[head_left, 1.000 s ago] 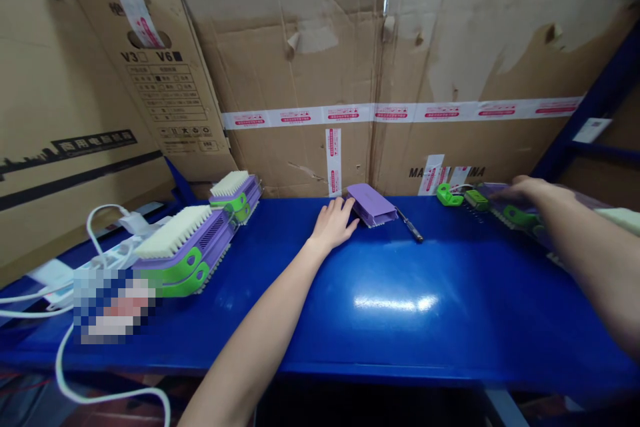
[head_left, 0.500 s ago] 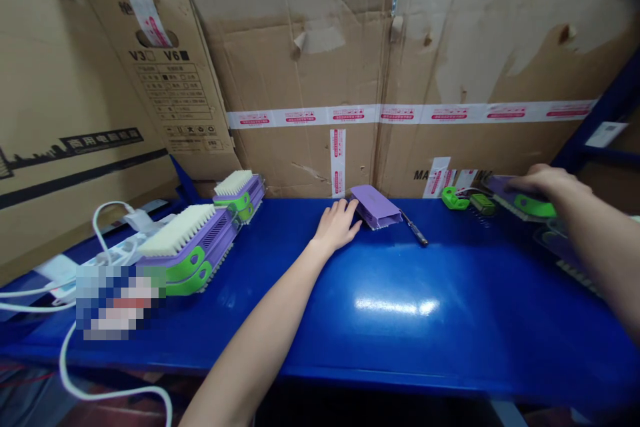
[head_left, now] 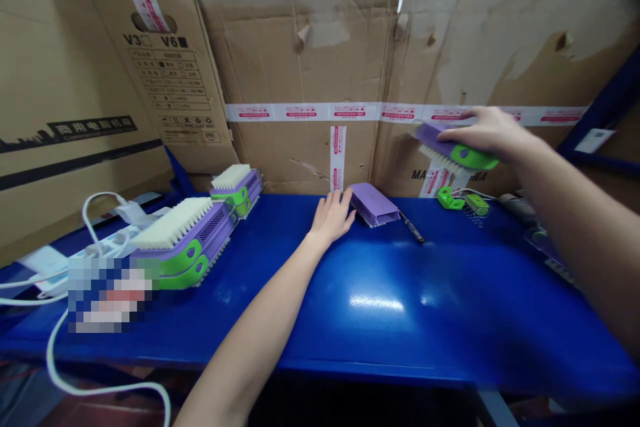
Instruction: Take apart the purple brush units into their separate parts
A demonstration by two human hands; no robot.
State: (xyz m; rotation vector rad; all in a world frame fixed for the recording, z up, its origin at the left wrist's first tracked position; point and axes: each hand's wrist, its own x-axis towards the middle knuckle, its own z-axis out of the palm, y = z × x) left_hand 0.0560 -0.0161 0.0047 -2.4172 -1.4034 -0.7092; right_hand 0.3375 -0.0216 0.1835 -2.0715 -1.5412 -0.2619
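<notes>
My right hand [head_left: 487,130] grips a purple and green brush [head_left: 440,143] from above, holding it in the air over the right back of the blue table, its pale bristles facing down. My left hand [head_left: 333,219] rests flat with fingers spread at the back middle of the table, beside a hollow purple casing [head_left: 375,204] whose open end faces right. A dark pen-like tool [head_left: 413,227] lies just right of the casing. Below the held brush are a green plastic part [head_left: 449,198] and a small green block [head_left: 477,204], with tiny metal pieces near them.
On the left, several purple and green brushes [head_left: 175,240] lie stacked bristles-up beside a white power strip [head_left: 107,243] with white cables [head_left: 55,347]. Another brush pair [head_left: 235,187] sits behind them. Cardboard [head_left: 300,67] walls the back of the blue table [head_left: 350,320]. More items lie under my right forearm.
My right hand has lifted the brush off the right side of the table and carried it up and to the left. My left hand has stayed beside the purple casing.
</notes>
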